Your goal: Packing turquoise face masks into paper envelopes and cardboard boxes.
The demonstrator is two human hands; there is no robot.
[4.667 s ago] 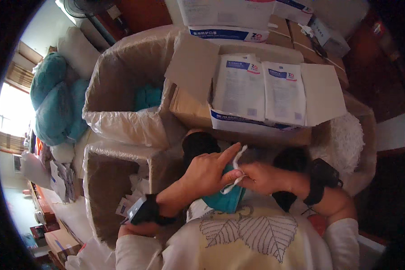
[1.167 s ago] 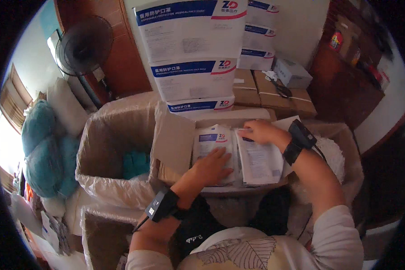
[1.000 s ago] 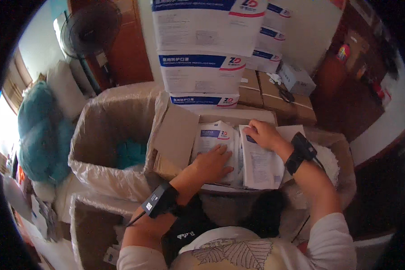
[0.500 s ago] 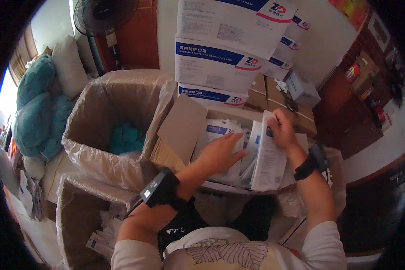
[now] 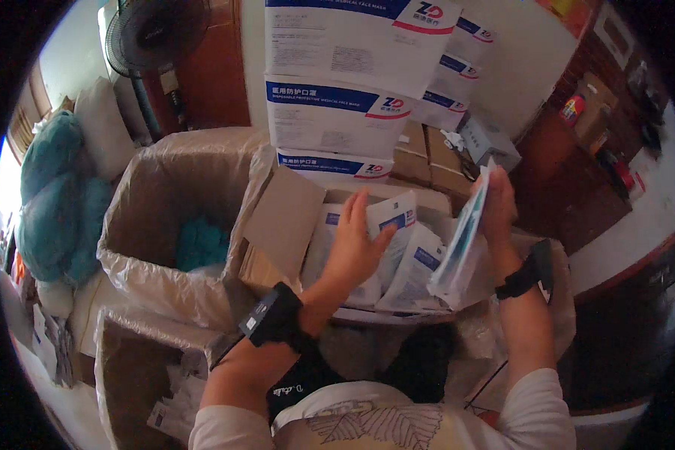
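Note:
My right hand (image 5: 501,201) is closed round the top of a thin stack of face mask packets (image 5: 462,244). The stack stands on edge, tilted, with clear plastic and a teal layer showing along its side. It is over the right end of an open cardboard carton (image 5: 283,219). My left hand (image 5: 351,246) hovers over the carton's middle with its fingers apart, holding nothing. Beneath and beside it lie white and blue mask packets (image 5: 418,268), some leaning against each other. Whether the left fingers touch a packet, I cannot tell.
To the left stands a plastic-lined box (image 5: 174,291) with teal items (image 5: 202,244) at its bottom. Nearer me, another lined box (image 5: 139,324) holds loose packets. White and blue cartons (image 5: 337,112) are stacked behind. A fan (image 5: 156,34) and teal bundles (image 5: 49,217) are at far left.
My right hand has moved right and slightly up, turning the packet stack edge-on. My left hand has risen with its fingers pointing up. More packets show in the carton. The whole view has shifted slightly.

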